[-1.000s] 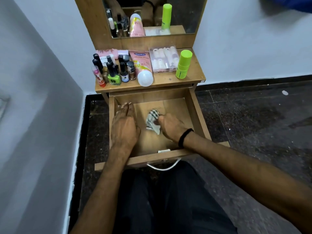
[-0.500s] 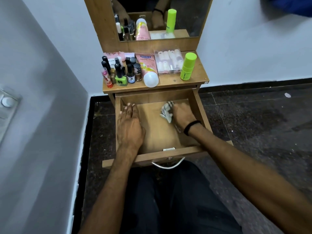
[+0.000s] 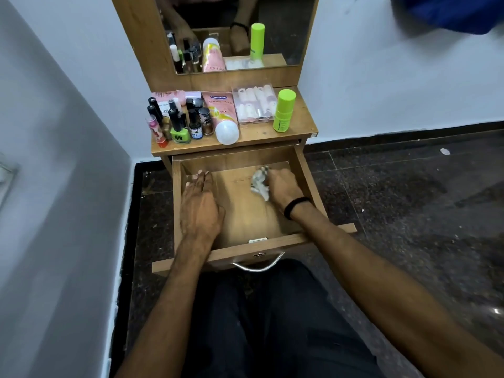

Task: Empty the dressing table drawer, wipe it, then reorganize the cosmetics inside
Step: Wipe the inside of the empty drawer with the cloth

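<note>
The wooden drawer (image 3: 306,174) is pulled out, holding no cosmetics. My left hand (image 3: 200,205) lies flat on the drawer floor on the left side, fingers toward the back wall. My right hand (image 3: 282,185) presses a crumpled grey-and-white cloth (image 3: 259,182) against the floor near the back right corner. On the table top (image 3: 261,133) stand several nail polish bottles (image 3: 178,124), a pink lotion tube (image 3: 222,115) with a white cap, a clear case (image 3: 253,103) of small bottles and a green bottle (image 3: 283,111).
A mirror (image 3: 234,34) rises behind the table top. A grey wall (image 3: 54,159) stands close on the left. Dark tiled floor (image 3: 409,200) spreads to the right. My legs in dark trousers (image 3: 270,323) are under the drawer front, by its metal handle (image 3: 257,267).
My right hand slid the cloth from the middle of the drawer floor toward the back right corner. My left hand stayed flat on the left side.
</note>
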